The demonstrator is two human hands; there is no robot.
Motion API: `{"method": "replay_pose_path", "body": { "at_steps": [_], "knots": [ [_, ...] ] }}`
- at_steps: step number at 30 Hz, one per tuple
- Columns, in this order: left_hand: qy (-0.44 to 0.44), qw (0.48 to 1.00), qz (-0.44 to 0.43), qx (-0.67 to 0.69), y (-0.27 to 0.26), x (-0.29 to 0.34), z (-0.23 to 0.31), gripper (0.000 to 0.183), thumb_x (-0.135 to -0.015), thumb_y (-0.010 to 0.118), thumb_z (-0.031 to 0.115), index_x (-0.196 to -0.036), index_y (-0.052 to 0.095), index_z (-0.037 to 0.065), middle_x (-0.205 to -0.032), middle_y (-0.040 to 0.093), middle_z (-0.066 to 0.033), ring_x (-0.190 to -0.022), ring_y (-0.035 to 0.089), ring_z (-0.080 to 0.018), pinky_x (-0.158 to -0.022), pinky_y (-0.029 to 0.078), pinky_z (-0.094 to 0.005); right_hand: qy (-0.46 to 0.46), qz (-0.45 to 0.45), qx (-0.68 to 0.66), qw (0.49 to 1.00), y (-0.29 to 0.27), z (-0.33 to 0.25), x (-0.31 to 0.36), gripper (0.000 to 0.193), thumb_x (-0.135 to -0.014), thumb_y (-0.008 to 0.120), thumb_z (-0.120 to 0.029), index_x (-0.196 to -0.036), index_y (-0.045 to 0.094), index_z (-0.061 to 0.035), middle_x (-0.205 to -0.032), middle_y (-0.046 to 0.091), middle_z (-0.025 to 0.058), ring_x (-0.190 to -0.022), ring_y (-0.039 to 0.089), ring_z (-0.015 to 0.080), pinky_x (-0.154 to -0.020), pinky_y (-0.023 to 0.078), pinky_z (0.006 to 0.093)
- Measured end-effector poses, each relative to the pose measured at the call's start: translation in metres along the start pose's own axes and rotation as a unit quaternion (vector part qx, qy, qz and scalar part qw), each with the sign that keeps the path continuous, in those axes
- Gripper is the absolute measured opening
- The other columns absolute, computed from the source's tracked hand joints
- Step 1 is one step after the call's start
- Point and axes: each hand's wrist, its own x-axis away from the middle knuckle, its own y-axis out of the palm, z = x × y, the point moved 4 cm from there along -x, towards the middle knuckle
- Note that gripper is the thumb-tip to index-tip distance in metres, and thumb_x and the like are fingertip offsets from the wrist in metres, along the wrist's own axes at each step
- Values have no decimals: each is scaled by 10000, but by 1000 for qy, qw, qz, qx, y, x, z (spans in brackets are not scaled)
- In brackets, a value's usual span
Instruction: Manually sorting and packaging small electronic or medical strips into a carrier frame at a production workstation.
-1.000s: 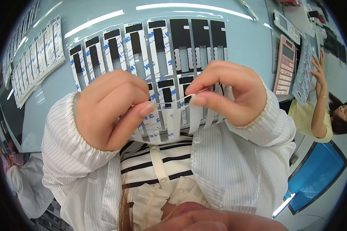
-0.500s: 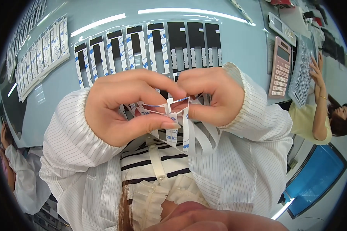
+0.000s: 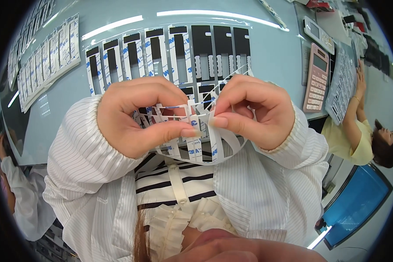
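Note:
Between my hands, above the table's near edge, hangs a cut-out adhesive sheet [image 3: 193, 150] with blue-printed white backing, split into narrow strips. My left hand [image 3: 133, 118] pinches its left part between thumb and curled fingers. With thumb and forefinger, my right hand [image 3: 260, 111] grips a thin white liner strip [image 3: 217, 139] at the sheet's right side. The strip bends in a loop below my right hand. Beyond my hands lies a row of black flat pieces [image 3: 201, 41], several of them framed by blue-printed adhesive strips [image 3: 170, 56]. My hands hide part of that row.
At the left lies a stack of blue-printed adhesive sheets [image 3: 52, 61]. To the right are a pink calculator [image 3: 317, 78], a white device with a display [image 3: 317, 32] and a patterned sheet [image 3: 341, 87]. A person in yellow [image 3: 345, 139] works there; another person's white sleeve [image 3: 26, 196] shows at left.
My right hand has moved right and slightly down, away from my left hand, drawing the white strip with it. A thin strand now rises above it. The left hand stays nearly in place.

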Motion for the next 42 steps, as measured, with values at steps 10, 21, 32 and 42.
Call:
{"method": "replay_pose_path", "body": {
  "at_steps": [10,21,32,42],
  "knots": [
    [-92,995,36,17,-2,3,-13,184,-995,616,144,-936,681,-18,-872,675,-75,-721,588,-101,-625,451,-253,-379,114,362,844,15,-36,24,286,-691,824,26,-955,715,22,-870,715,138,-621,658,193,-503,454,246],
    [61,901,13,-430,5,-2,-2,168,-895,685,59,-752,601,29,-601,559,-92,-517,584,-261,-478,463,-359,-370,180,-173,895,-46,-15,36,160,-1008,511,7,-1144,577,57,-1089,676,207,-616,615,120,-492,500,221],
    [191,912,-41,-361,21,-22,-4,193,-698,776,38,-735,589,17,-969,680,-125,-680,561,-246,-541,494,-338,-18,142,-112,983,-50,35,-61,156,-921,691,12,-1072,676,49,-894,725,116,-546,565,58,-487,430,167],
    [168,862,-101,-468,16,-15,-12,185,-666,754,68,-776,610,30,-1168,724,-145,-712,529,-243,-593,478,-313,-4,115,-101,988,-40,51,-72,137,-932,699,-22,-1056,684,34,-895,735,98,-548,558,28,-484,426,152]
  ]
}}
